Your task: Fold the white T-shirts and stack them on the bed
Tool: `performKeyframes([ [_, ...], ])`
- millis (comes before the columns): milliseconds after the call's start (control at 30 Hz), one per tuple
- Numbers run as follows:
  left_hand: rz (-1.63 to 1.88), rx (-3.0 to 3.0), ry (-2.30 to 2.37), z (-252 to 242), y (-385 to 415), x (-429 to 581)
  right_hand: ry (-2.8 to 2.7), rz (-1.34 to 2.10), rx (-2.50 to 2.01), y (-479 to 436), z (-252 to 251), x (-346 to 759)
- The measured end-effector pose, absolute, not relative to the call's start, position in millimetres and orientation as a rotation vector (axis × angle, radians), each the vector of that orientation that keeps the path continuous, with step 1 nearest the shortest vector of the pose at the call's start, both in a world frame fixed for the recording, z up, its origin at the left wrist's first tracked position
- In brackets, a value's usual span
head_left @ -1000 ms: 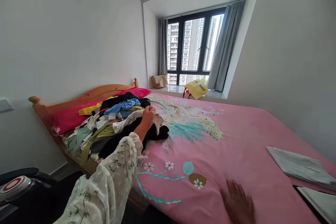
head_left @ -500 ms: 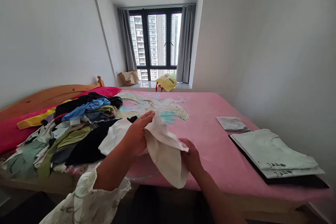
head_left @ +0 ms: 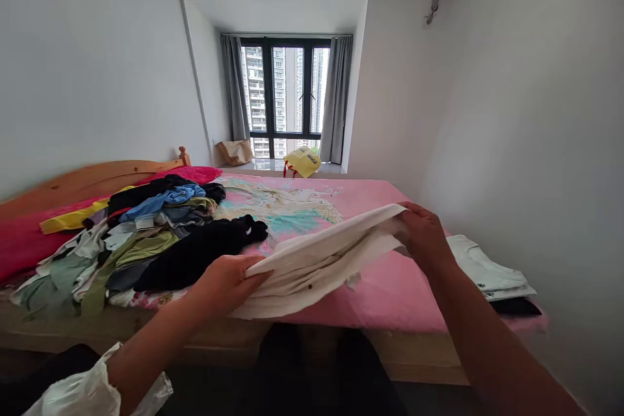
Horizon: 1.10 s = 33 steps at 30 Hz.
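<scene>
A white garment (head_left: 322, 260) is stretched between my two hands above the near side of the bed; its exact kind cannot be told. My left hand (head_left: 234, 283) pinches its lower left end between thumb and fingers. Higher up, my right hand (head_left: 425, 231) is closed on its right end. Folds run along the cloth, and a small dark spot shows near its lower middle. Left of the cloth, a black garment (head_left: 195, 253) lies at the near end of a heap of clothes (head_left: 146, 221).
A pink bed sheet (head_left: 375, 192) with a bird print covers the bed. Folded white shirts (head_left: 482, 266) lie on something black at the right, partly behind my right arm. A yellow bag (head_left: 302, 162) and a brown paper bag (head_left: 235, 152) sit on the window sill. A wooden headboard (head_left: 97, 175) stands left.
My hands have moved apart, the right one up and to the right. The white garment, bunched and hanging before, is now drawn out between them. The view has tilted up.
</scene>
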State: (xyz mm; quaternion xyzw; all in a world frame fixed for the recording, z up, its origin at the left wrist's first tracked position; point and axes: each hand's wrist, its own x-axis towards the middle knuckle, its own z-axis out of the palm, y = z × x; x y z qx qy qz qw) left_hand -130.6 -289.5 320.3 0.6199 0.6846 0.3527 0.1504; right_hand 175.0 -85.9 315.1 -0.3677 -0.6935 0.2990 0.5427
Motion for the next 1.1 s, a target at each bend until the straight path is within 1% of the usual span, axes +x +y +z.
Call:
performKeyframes([
  [100, 1.213, 1.703, 1.888, 330, -293, -127, -1.7, 0.625, -0.93, -95, 331, 194],
  [167, 1.229, 1.68, 1.815, 333, -278, -130, -1.862, 0.476, -1.013, -89, 328, 202],
  [233, 1.016, 1.774, 1.867, 339, -252, -136, -2.039, 0.279, -1.108, -74, 325, 207],
  [300, 0.786, 1.944, 2.126, 356, -220, -141, -2.152, 0.048, -1.223, -54, 334, 209],
  [367, 0.725, 2.066, 2.43, 390, -193, -142, -2.141, -0.2, -1.323, -38, 358, 211],
  [400, 0.778, 2.089, 2.535, 411, -183, -141, -2.075, -0.318, -1.338, -34, 376, 212],
  [467, 0.992, 2.114, 2.667, 455, -174, -139, -1.851, -0.499, -1.27, -33, 415, 215],
  [533, 1.346, 2.163, 2.749, 487, -176, -138, -1.634, -0.577, -1.125, -40, 448, 220],
  [567, 1.422, 2.177, 2.755, 497, -179, -138, -1.582, -0.589, -1.073, -44, 458, 224],
  [600, 1.369, 2.194, 2.762, 502, -183, -139, -1.591, -0.596, -1.053, -49, 464, 229],
  [700, 0.767, 2.148, 2.772, 497, -195, -145, -1.876, -0.614, -1.157, -61, 457, 242],
  [733, 0.655, 2.103, 2.757, 493, -199, -147, -1.979, -0.614, -1.201, -64, 451, 246],
  [767, 0.627, 2.064, 2.721, 488, -202, -147, -2.053, -0.609, -1.233, -66, 444, 248],
  [933, 0.78, 1.854, 2.382, 463, -212, -133, -2.125, -0.534, -1.323, -71, 421, 250],
  [1100, 0.721, 1.78, 2.034, 416, -220, -108, -2.283, -0.461, -1.519, -74, 397, 263],
])
